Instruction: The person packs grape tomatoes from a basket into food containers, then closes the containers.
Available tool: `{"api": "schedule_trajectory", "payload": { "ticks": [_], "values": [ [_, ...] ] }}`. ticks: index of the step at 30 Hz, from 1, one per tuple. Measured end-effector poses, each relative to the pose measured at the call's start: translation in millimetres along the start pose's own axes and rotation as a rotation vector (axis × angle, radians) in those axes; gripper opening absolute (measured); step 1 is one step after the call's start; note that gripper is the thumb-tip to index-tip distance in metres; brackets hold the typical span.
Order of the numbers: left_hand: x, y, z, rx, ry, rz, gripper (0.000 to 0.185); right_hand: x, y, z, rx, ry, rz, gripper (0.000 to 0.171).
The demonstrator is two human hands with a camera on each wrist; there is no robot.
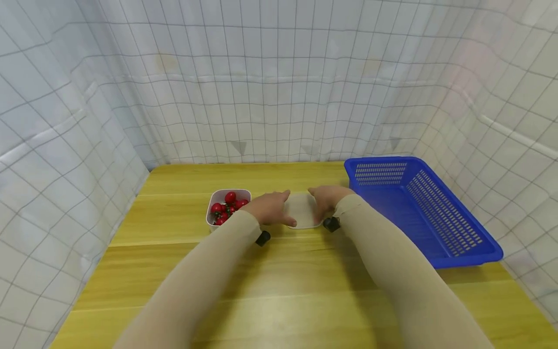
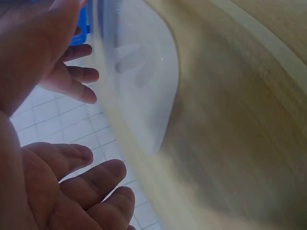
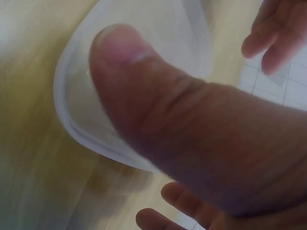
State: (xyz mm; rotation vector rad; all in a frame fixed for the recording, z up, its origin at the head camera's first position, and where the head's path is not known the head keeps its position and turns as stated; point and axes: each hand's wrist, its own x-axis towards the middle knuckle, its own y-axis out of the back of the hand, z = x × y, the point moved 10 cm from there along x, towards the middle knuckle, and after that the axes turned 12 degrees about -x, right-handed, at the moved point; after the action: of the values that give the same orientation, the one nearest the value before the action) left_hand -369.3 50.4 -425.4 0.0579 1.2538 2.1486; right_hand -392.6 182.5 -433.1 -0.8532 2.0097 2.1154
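A pale, translucent plastic piece [image 1: 300, 211] with rounded corners rests on the wooden table between the two hands; I cannot tell whether it is a lid or a shallow box. My left hand [image 1: 271, 208] is at its left side, thumb and fingers spread apart. At the right side is my right hand [image 1: 328, 198], whose thumb [image 3: 144, 91] extends over the piece in the right wrist view. Contact with it cannot be made out for either hand. Left of my left hand, a white container [image 1: 210, 211] holds several red cherry tomatoes [image 1: 230, 197], partly hidden by that hand.
A blue plastic basket [image 1: 405, 213] with slotted walls stands on the right of the table [image 1: 279, 300], close beside my right forearm. White grid-patterned sheeting [image 1: 270, 97] encloses the back and both sides.
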Motion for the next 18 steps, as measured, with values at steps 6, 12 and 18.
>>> {"api": "schedule_trajectory", "payload": {
  "ticks": [6,12,18],
  "values": [
    [13.1,-9.8,-2.8,0.046,0.055,-0.031,0.107,6,-10,7,-0.030,-0.033,-0.030,0.118],
    [18.4,-16.0,-5.6,0.080,0.086,-0.035,0.106,8,-18,14,-0.026,-0.071,-0.035,0.115],
    [20.5,-16.8,-10.4,0.102,0.104,-0.017,0.096,5,-18,11,-0.096,-0.050,-0.007,0.106]
  ]
}}
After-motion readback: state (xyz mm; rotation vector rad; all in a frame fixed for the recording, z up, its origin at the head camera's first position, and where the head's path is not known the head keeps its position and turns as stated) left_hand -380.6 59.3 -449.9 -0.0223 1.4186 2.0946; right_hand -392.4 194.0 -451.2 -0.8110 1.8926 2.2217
